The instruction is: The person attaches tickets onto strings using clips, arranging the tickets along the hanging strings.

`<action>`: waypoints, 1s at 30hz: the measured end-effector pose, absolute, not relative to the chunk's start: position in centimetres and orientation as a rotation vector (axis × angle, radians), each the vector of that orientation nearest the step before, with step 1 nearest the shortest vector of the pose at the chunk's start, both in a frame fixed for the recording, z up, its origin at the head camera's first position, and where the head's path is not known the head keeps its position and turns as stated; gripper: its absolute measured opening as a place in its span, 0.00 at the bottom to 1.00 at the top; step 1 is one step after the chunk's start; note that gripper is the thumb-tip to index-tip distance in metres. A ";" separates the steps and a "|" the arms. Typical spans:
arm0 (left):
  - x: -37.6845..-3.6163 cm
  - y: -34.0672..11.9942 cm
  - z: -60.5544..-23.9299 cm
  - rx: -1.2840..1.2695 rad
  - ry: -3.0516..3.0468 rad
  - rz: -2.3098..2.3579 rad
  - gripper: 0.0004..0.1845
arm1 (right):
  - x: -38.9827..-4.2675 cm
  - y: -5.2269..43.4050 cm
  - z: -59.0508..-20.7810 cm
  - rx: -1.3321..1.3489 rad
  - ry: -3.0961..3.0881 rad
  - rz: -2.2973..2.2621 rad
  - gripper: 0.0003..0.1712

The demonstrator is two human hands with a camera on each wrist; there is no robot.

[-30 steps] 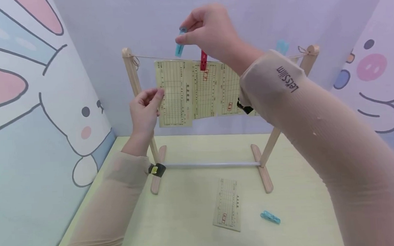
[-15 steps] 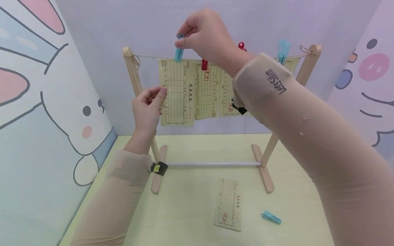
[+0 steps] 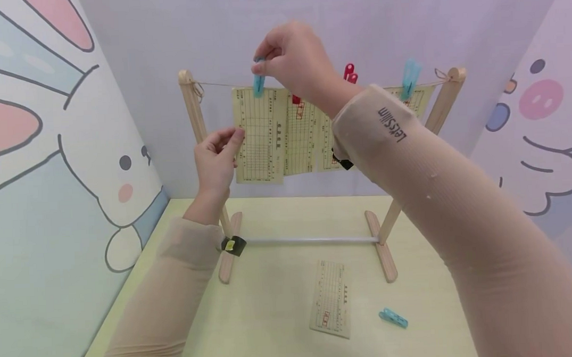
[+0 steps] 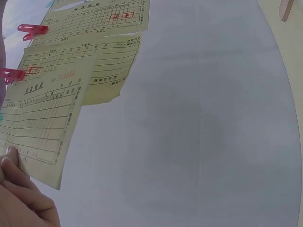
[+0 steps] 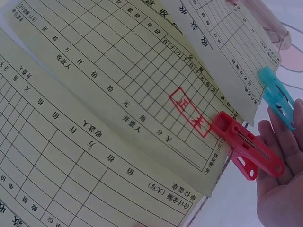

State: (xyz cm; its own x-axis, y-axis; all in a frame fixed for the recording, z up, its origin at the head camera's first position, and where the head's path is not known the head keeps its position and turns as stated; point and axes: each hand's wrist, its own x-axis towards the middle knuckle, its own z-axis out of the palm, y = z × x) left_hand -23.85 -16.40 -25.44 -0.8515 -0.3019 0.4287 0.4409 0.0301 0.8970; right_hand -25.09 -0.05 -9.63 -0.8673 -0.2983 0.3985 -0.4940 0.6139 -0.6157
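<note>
In the head view, my left hand [image 3: 215, 163] pinches the left edge of a yellowish receipt slip [image 3: 258, 148] hanging at the left end of a string [image 3: 221, 84]. Above it, my right hand [image 3: 294, 55] pinches a light blue clothespin [image 3: 259, 86], whose lower end overlaps the slip's top edge. The left wrist view has my left fingers at a corner of this slip [image 4: 40, 118]. In the right wrist view the blue clothespin [image 5: 278, 97] lies against my right hand [image 5: 286, 184], beside a red clothespin [image 5: 248, 144] on a neighbouring slip [image 5: 137, 80] with a red stamp.
The string runs between two wooden posts [image 3: 192, 110], joined low down by a white rod [image 3: 312, 240]. More slips hang to the right, with red clothespins [image 3: 350, 73] and another blue clothespin [image 3: 410, 80]. On the table lie a slip stack [image 3: 330, 299] and a loose blue clothespin [image 3: 393, 318].
My right hand has come down with the blue clothespin from above the string onto the slip's top edge. My left hand keeps its pinch on the slip, shifting slightly right.
</note>
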 end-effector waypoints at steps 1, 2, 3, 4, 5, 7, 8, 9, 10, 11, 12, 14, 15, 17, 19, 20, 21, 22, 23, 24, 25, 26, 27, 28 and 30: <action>-23.9 -16.4 -25.4 -0.144 -1.794 -1.872 0.11 | -25.1 -0.1 -9.7 0.649 -2.591 1.094 0.12; -23.9 -16.4 -25.4 -0.147 -1.792 -1.870 0.11 | -25.1 -0.2 -9.8 0.651 -2.597 1.083 0.12; -23.9 -16.4 -25.4 -0.146 -1.792 -1.869 0.11 | -25.1 -0.2 -9.8 0.654 -2.604 1.068 0.13; -23.9 -16.4 -25.4 -0.146 -1.793 -1.868 0.11 | -25.2 -0.2 -9.9 0.658 -2.610 1.055 0.13; -23.9 -16.4 -25.4 -0.144 -1.793 -1.869 0.11 | -25.2 -0.3 -9.9 0.657 -2.616 1.045 0.13; -23.9 -16.4 -25.5 -0.139 -1.797 -1.867 0.12 | -25.2 -0.3 -10.1 0.657 -2.626 1.018 0.13; -23.9 -16.4 -25.5 -0.136 -1.797 -1.870 0.12 | -25.2 -0.4 -10.1 0.656 -2.633 1.010 0.14; -23.9 -16.3 -25.5 -0.134 -1.796 -1.873 0.12 | -25.2 -0.4 -10.2 0.658 -2.640 0.990 0.15; -23.9 -16.3 -25.5 -0.134 -1.794 -1.876 0.11 | -25.2 -0.4 -10.2 0.661 -2.644 0.977 0.15; -23.9 -16.3 -25.6 -0.135 -1.791 -1.879 0.11 | -25.2 -0.4 -10.3 0.664 -2.648 0.956 0.16; -23.9 -16.3 -25.6 -0.137 -1.788 -1.880 0.10 | -25.2 -0.3 -10.4 0.670 -2.650 0.930 0.17; -23.9 -16.3 -25.6 -0.148 -1.780 -1.883 0.08 | -25.2 -0.3 -10.5 0.681 -2.652 0.888 0.18; -24.0 -16.3 -25.6 -0.155 -1.776 -1.884 0.06 | -25.2 -0.2 -10.6 0.684 -2.653 0.867 0.18; -24.1 -16.3 -25.6 -0.170 -1.771 -1.886 0.04 | -25.2 -0.2 -10.7 0.695 -2.651 0.839 0.18; -24.2 -16.3 -25.6 -0.179 -1.767 -1.889 0.03 | -25.2 -0.1 -10.8 0.708 -2.648 0.815 0.19; -24.2 -16.3 -25.6 -0.182 -1.764 -1.893 0.02 | -25.2 -0.1 -10.9 0.716 -2.646 0.801 0.19; -24.2 -16.3 -25.6 -0.184 -1.762 -1.899 0.03 | -25.3 -0.1 -10.9 0.726 -2.644 0.781 0.20; -24.3 -16.3 -25.6 -0.186 -1.758 -1.905 0.04 | -25.3 -0.1 -11.0 0.739 -2.637 0.756 0.21; -24.3 -16.3 -25.6 -0.186 -1.755 -1.909 0.05 | -25.3 0.0 -11.0 0.751 -2.632 0.729 0.22; -24.3 -16.4 -25.6 -0.187 -1.753 -1.912 0.06 | -25.3 0.0 -11.1 0.759 -2.629 0.706 0.23; -24.4 -16.4 -25.7 -0.187 -1.751 -1.914 0.07 | -25.2 0.0 -11.1 0.765 -2.628 0.686 0.24; -24.4 -16.4 -25.7 -0.186 -1.751 -1.917 0.07 | -25.2 0.0 -11.2 0.772 -2.626 0.664 0.25; -24.4 -16.4 -25.7 -0.185 -1.752 -1.918 0.08 | -25.2 0.0 -11.2 0.774 -2.625 0.643 0.25; -24.5 -16.5 -25.7 -0.181 -1.752 -1.921 0.08 | -25.2 0.0 -11.2 0.775 -2.623 0.623 0.26; -24.5 -16.5 -25.8 -0.175 -1.754 -1.922 0.07 | -25.2 0.0 -11.2 0.773 -2.620 0.573 0.26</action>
